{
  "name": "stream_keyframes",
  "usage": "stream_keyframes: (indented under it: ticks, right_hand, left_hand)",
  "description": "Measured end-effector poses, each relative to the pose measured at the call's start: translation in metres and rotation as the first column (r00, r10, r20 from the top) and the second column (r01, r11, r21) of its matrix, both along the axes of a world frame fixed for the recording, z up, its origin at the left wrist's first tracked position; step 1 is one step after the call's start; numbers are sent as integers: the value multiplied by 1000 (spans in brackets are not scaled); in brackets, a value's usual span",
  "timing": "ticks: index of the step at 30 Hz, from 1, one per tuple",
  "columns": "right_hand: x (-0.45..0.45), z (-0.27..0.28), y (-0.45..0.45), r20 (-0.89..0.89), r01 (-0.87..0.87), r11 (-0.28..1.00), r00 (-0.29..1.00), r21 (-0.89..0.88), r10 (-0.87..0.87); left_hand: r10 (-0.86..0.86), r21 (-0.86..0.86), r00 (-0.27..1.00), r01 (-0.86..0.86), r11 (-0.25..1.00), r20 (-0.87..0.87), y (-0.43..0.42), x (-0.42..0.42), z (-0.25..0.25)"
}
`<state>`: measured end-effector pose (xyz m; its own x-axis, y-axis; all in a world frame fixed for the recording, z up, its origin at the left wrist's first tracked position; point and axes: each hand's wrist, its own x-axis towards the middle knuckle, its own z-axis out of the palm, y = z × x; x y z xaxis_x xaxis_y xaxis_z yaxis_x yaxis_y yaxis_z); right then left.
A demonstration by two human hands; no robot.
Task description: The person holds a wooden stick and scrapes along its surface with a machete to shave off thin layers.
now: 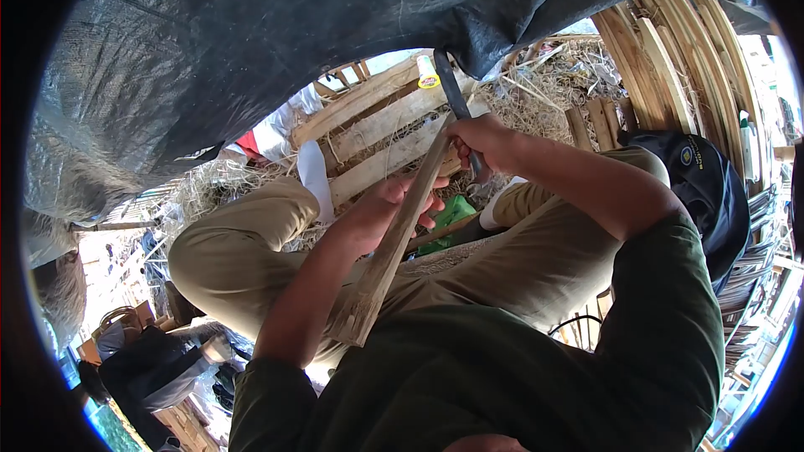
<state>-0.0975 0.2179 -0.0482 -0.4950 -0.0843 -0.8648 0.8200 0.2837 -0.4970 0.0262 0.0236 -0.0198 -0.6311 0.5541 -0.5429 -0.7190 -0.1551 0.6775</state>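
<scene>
A long piece of wood slants from my lap up to between my hands, its wide end near my shirt. My left hand is under and beside the wood, its fingers apart and partly hidden behind it. My right hand is closed around a dark, long-bladed tool, whose blade points up and away from me. The upper tip of the wood touches or overlaps the fingers of my right hand; which of these cannot be told.
Wooden slats lie ahead on straw, with a small yellow-labelled container on them. Dark sheeting hangs overhead. Stacked boards and a black bag are at right. Green plastic lies between my legs.
</scene>
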Motion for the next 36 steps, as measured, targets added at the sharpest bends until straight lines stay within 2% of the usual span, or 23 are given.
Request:
stream_keyframes:
  ticks: [2,5,8,11,17,23,26,32,36]
  right_hand:
    - [2,2,0,10,13,1000,1000,-3,-13]
    - [2,-1,-1,19,29,1000,999,-8,-29]
    - [2,4,-2,11,21,1000,1000,-7,-21]
    - [-1,-3,1,19,33,999,999,-16,-32]
    - [2,12,-2,42,7,1000,999,24,-8]
    - [0,2,-1,39,47,999,998,-13,-46]
    - [-1,2,-1,32,43,999,999,-24,-43]
    - [-4,-1,0,33,39,998,999,-54,-37]
    - [-3,5,0,30,25,999,999,-35,-24]
  left_hand:
    - [-23,-75,999,25,997,29,4,4,10]
    - [80,118,996,-84,989,42,3,12,-17]
    - [160,178,975,-187,966,152,8,14,-17]
    - [164,343,959,-238,909,231,8,17,-29]
    - [244,494,942,-330,804,231,20,29,-26]
    - [278,219,926,-336,916,257,21,26,-12]
    - [272,138,934,-309,941,232,21,24,-11]
    - [330,44,943,-331,943,26,22,24,-13]
    - [328,8,945,-328,945,-9,24,24,-10]
